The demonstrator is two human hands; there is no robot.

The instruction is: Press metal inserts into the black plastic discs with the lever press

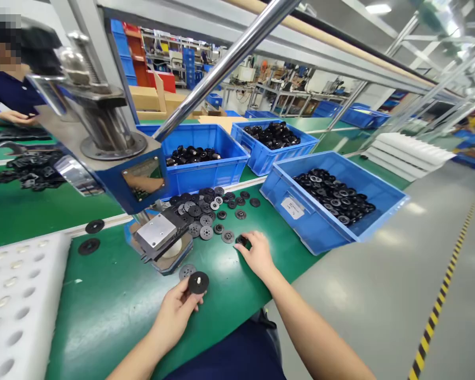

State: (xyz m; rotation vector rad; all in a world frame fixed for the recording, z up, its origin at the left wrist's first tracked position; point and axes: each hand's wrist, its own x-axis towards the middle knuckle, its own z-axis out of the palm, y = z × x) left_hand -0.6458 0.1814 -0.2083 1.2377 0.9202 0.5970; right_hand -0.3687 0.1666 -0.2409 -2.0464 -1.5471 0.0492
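My left hand grips a black disc with a white centre pin near the front of the green bench. Just behind that disc, a grey perforated disc lies on the bench, partly covered. My right hand pinches a small dark round part at the bench surface, its thumb and fingers closed about it. Beyond the hands spreads a loose pile of black and grey discs. Left of the pile stands a bench press with a metal block at its base.
A blue bin of black ring parts sits at the right; two more, a left bin and a middle bin, stand behind. White foam tray lies at left, near two black discs. Another person sits far left.
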